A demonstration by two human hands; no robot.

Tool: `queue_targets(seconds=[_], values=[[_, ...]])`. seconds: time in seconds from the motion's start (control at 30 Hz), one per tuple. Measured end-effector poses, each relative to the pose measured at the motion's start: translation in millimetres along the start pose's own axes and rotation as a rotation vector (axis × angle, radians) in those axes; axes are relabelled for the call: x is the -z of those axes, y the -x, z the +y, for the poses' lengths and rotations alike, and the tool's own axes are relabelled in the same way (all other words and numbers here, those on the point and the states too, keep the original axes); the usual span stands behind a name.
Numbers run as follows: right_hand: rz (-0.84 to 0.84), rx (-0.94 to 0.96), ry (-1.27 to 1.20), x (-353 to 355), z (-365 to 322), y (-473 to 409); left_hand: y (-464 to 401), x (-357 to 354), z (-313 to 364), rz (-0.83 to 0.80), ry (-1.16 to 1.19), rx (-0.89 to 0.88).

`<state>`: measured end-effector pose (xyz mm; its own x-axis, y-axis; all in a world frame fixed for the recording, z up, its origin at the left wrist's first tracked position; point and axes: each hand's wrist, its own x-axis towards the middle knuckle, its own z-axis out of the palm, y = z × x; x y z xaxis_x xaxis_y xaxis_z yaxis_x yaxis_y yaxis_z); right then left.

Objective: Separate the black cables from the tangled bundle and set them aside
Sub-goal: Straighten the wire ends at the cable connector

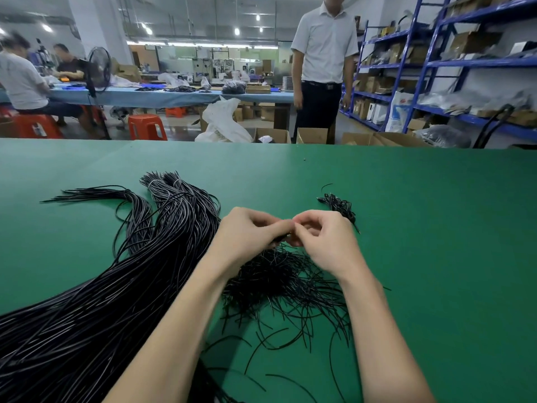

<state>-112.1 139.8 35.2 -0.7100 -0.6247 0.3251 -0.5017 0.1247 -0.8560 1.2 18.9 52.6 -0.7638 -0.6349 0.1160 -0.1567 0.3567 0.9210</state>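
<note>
Fingers of both hands, left [250, 231] and right [322, 237], curl together over the tangle [279, 280], pinching what looks like one cable end, probably to tease it free. Small pile [338, 206] beyond the right hand seems set aside.

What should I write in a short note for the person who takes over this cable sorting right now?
Left hand: fingers curled, pinching thin black cable ends at the top of the tangled bundle.
Right hand: also pinching there, fingertips meeting the left hand's.
Big sheaf of long black cables lies to the left on the green table.
Done: a small set-aside pile sits behind the right hand.
Left: most of the tangle is still unsorted; loose strands spread toward the near edge.
</note>
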Motion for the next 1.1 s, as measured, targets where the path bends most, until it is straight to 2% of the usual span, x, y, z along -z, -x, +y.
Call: queue_targets(seconds=[0.1, 0.2, 0.27, 0.37, 0.53, 0.67, 0.77, 0.97, 1.1], values=[[0.015, 0.152, 0.006, -4.8, 0.1, 1.9, -2.6, 10.0, -2.4, -0.097, 0.380, 0.216], [0.040, 0.303, 0.033, -7.7, -4.7, 3.3, -2.6, 14.5, -7.8, -0.184, 0.666, 0.351], [0.039, 0.337, 0.010, -7.7, -6.9, 3.9, -2.8, 15.0, -11.4, -0.232, 0.816, 0.448], [0.041, 0.372, -0.014, -6.7, -7.9, 4.9, -1.6, 15.7, -15.1, -0.291, 0.916, 0.526], [0.067, 0.385, -0.013, -6.5, -8.3, 7.4, -2.5, 14.2, -21.0, -0.315, 0.936, 0.464], [0.145, 0.228, -0.105, -10.2, -7.3, 8.6, -2.5, 7.2, -21.6, -0.251, 0.865, 0.318], [0.117, 0.068, -0.247, -10.9, -7.8, 6.4, -3.2, 6.2, -20.4, -0.170, 0.741, 0.152], [-0.109, -0.355, -0.759, -8.2, -5.3, 4.7, -2.2, 12.4, -16.7, -0.154, 0.506, -0.070], [-0.289, -0.762, -1.217, -4.4, -0.8, 2.2, 0.6, 10.4, -12.6, -0.096, 0.275, -0.330]])
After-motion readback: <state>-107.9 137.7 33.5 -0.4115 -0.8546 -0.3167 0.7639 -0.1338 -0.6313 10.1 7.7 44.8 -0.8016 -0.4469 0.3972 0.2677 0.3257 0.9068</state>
